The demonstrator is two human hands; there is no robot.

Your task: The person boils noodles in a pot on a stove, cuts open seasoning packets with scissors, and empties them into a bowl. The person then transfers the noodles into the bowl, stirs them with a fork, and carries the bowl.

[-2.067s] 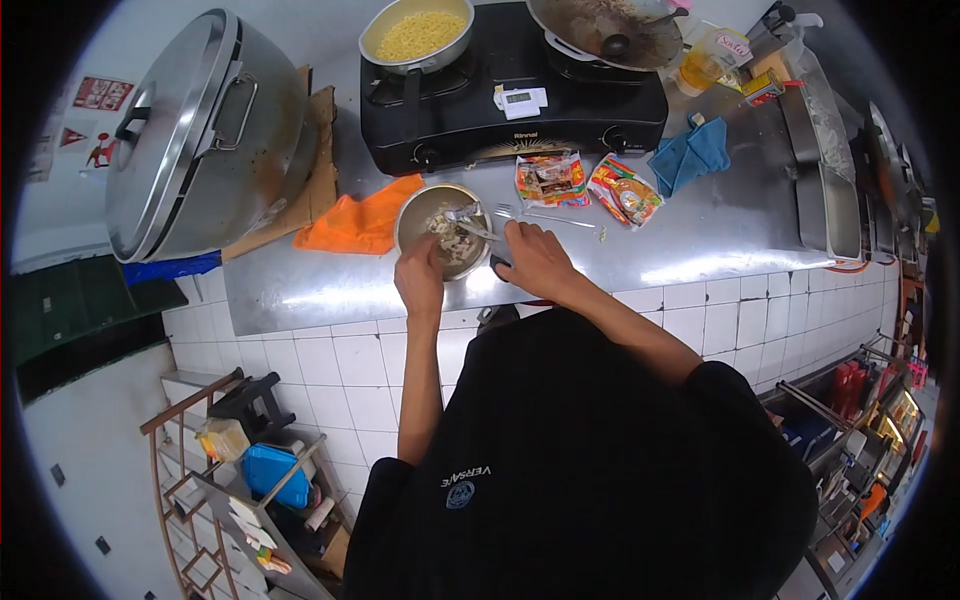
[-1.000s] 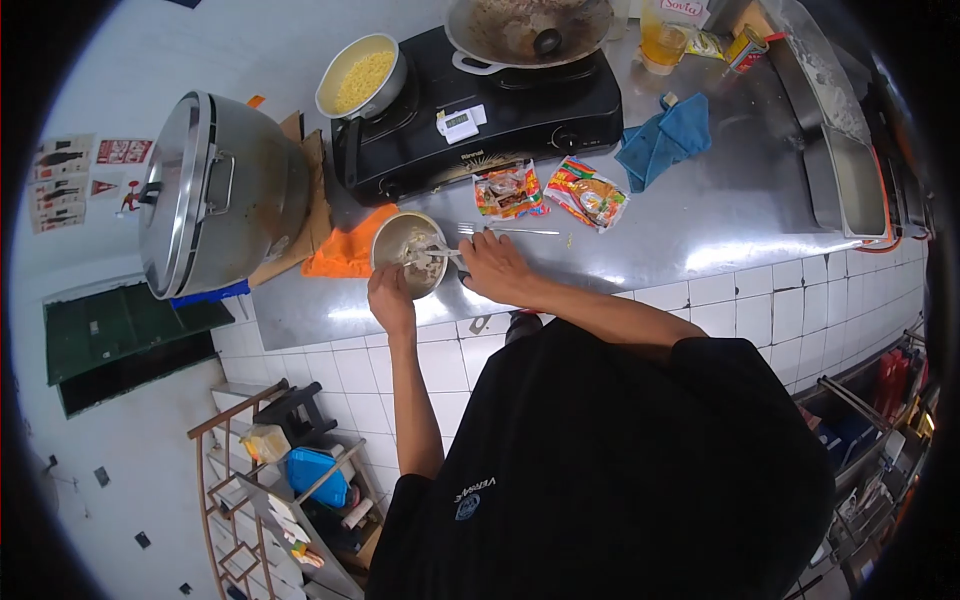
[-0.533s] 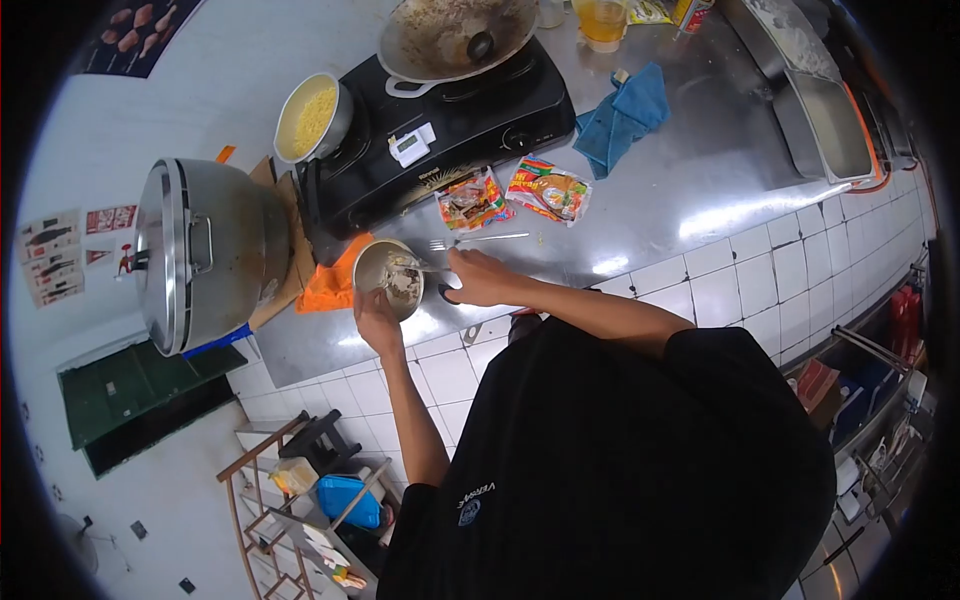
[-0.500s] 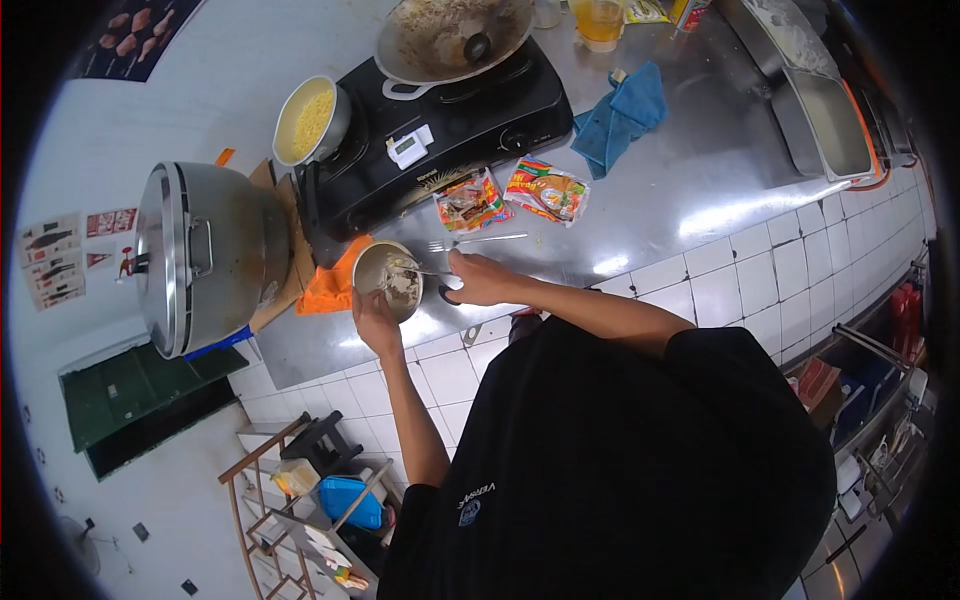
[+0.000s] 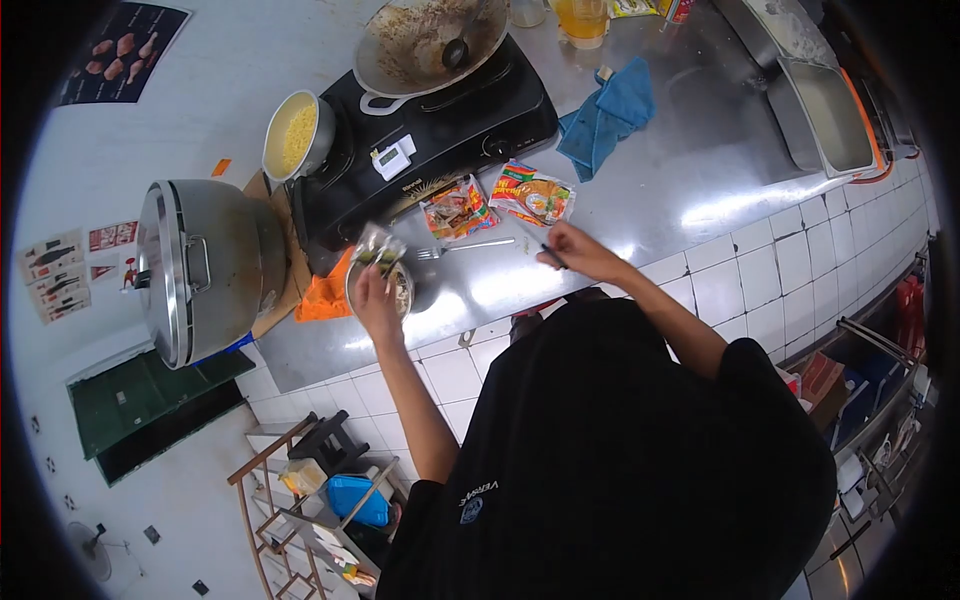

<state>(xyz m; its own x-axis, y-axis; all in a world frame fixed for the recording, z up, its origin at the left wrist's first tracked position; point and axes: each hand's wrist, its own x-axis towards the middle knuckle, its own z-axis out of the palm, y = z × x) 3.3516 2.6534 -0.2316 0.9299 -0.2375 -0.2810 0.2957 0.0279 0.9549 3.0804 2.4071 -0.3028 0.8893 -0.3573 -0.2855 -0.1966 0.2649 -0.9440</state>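
- Two instant-noodle packets [image 5: 535,192] lie on the table [image 5: 670,225], a fork [image 5: 468,247] just beside them.
- The left hand [image 5: 376,302] pinches a clear plastic packet [image 5: 380,247] over the metal bowl [image 5: 405,292] (I can't tell from here whether the two touch).
- The right hand [image 5: 588,253], well apart from it, is closed round black-handled scissors [image 5: 553,258], the blades hard to make out.
- An orange cloth [image 5: 324,292] lies just beside the bowl.

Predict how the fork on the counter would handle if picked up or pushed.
The fork is probably stiff, since it looks metallic and straight. Lying on smooth, shiny steel, it would likely slide when pushed. Being slender, it should feel fairly light.
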